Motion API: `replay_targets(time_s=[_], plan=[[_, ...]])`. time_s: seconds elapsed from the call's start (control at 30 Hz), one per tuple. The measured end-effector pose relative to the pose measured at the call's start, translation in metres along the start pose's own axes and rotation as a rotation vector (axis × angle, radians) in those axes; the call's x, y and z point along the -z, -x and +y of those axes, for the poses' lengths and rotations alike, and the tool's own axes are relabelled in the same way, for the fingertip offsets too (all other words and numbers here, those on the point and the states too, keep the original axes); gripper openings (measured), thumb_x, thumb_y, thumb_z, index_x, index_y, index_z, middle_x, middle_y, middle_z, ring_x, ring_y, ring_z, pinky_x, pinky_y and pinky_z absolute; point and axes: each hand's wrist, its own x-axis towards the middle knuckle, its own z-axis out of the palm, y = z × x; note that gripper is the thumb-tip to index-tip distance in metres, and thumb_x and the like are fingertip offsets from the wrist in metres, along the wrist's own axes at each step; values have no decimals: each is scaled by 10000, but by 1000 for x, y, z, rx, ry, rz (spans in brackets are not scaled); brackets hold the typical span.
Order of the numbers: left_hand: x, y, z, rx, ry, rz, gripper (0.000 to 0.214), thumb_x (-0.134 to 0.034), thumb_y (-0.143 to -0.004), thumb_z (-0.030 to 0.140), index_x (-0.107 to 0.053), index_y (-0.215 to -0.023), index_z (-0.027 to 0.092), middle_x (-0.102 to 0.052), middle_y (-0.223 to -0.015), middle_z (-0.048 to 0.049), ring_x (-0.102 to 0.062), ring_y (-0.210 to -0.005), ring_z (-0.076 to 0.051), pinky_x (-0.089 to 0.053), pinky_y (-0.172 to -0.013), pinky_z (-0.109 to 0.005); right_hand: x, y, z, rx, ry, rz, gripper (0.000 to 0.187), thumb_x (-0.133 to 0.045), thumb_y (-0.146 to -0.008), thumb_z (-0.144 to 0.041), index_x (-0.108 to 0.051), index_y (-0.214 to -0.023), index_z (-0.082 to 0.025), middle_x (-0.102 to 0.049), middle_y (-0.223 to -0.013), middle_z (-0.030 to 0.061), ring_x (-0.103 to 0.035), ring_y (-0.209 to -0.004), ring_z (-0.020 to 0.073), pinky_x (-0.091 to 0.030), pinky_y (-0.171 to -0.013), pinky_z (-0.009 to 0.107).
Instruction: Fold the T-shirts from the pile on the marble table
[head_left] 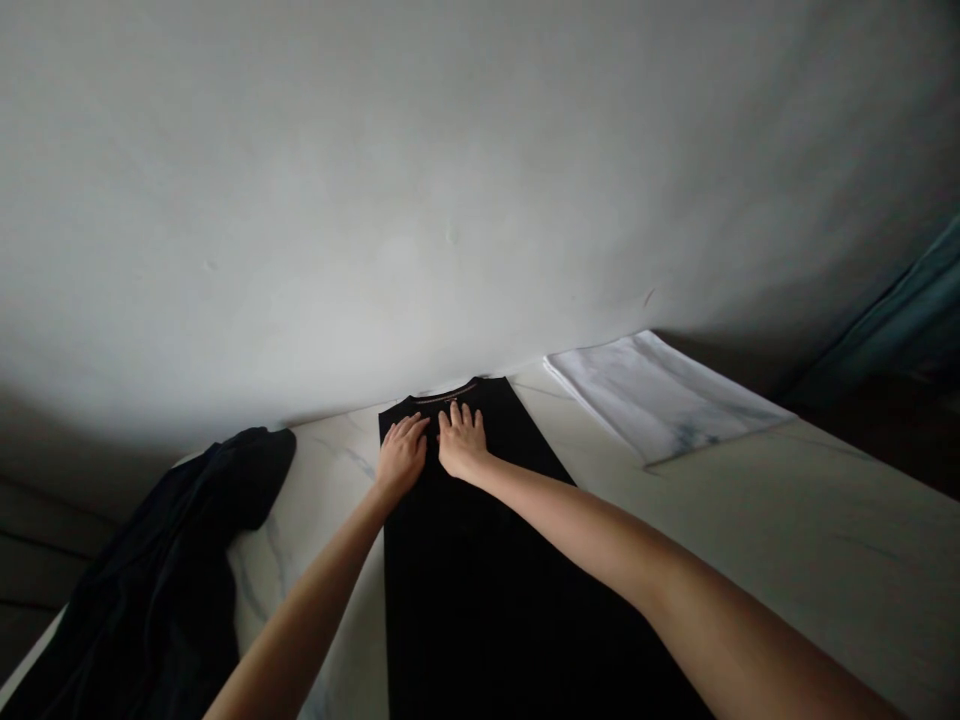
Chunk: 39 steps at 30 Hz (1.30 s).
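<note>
A black garment [480, 580], folded into a long narrow strip, lies on the pale marble-patterned table [787, 520] with its collar toward the wall. My left hand [402, 456] lies flat on the cloth near the collar, fingers stretched out. Close beside it, my right hand [461, 441] also presses flat on the cloth with fingers spread. Neither hand holds anything.
A dark blue garment [172, 560] is heaped at the table's left edge. A folded white cloth [660, 395] lies at the back right near the wall. A plain grey wall [480, 180] rises right behind the table. Something teal [900, 320] shows at the far right.
</note>
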Motion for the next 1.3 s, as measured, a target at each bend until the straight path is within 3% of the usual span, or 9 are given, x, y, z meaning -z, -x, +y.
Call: replay_targets(time_s=[0.13,0.27,0.37,0.53,0.67,0.87,1.03,1.17,1.3], plan=[[-13,15,-3,-150,-36,-164,515,-369,-994,292,-372,-1510,277,-304,-1612,-63,-246,-1493,-256,-255,-1185,-518,-9,24,24,31,-17,-132,657,-381,-994,-445,-266,-1562,-135,-133,-1635,174,-125,-1504,364,-107,-1181,590],[-19,20,-4,-224,-98,-206,535,-366,-1001,306,-312,-1534,315,-285,-1619,-52,-214,-1500,-247,-243,-1189,-512,-23,37,37,116,-23,-30,656,-311,-1011,-493,-262,-1564,-143,-154,-1632,163,-129,-1510,323,-95,-1201,545],[-13,17,0,-227,-137,-222,546,-375,-996,287,-302,-1536,329,-302,-1611,-52,-243,-1491,-246,-266,-1180,-507,-25,39,37,132,-27,27,670,-306,-1009,-520,-294,-1552,-127,-192,-1620,180,-154,-1505,329,-103,-1201,546],[10,15,22,-186,-231,-325,535,-391,-989,292,-351,-1522,288,-313,-1603,-69,-294,-1468,-313,-265,-1161,-577,-13,47,37,116,-37,-21,657,-317,-1019,-486,-295,-1545,-93,-208,-1612,197,-180,-1501,310,-152,-1205,495],[18,41,39,-188,-167,-238,541,-325,-1013,344,-307,-1542,234,-300,-1608,-84,-259,-1485,-277,-279,-1178,-510,-6,74,48,197,-43,17,617,-334,-1021,-439,-340,-1525,-82,-239,-1601,200,-196,-1495,327,-161,-1198,538],[1,95,45,-275,-65,-240,543,-260,-1032,377,-276,-1550,215,-278,-1615,-81,-200,-1502,-230,-268,-1196,-465,-16,113,62,285,-48,38,596,-361,-1015,-395,-386,-1493,-40,-267,-1590,195,-208,-1489,337,-204,-1199,536],[-9,110,51,-211,-75,-171,543,-294,-1025,347,-297,-1540,175,-279,-1611,-106,-205,-1499,-249,-280,-1193,-473,-19,128,62,313,-56,76,578,-415,-999,-361,-416,-1473,-32,-297,-1577,209,-230,-1480,349,-235,-1194,525],[-7,121,59,-153,-44,-91,533,-383,-997,322,-372,-1499,143,-393,-1558,-136,-335,-1456,-253,-348,-1163,-462,-11,140,68,379,-81,33,598,-521,-946,-337,-442,-1458,-39,-414,-1518,216,-356,-1432,332,-314,-1171,490],[4,136,71,-152,3,52,396,-489,-931,196,-584,-1314,156,-590,-1396,-124,-526,-1307,-251,-419,-1119,-435,-6,143,72,452,-115,88,568,-560,-898,-236,-484,-1436,-72,-509,-1454,199,-454,-1378,288,-361,-1151,447]])
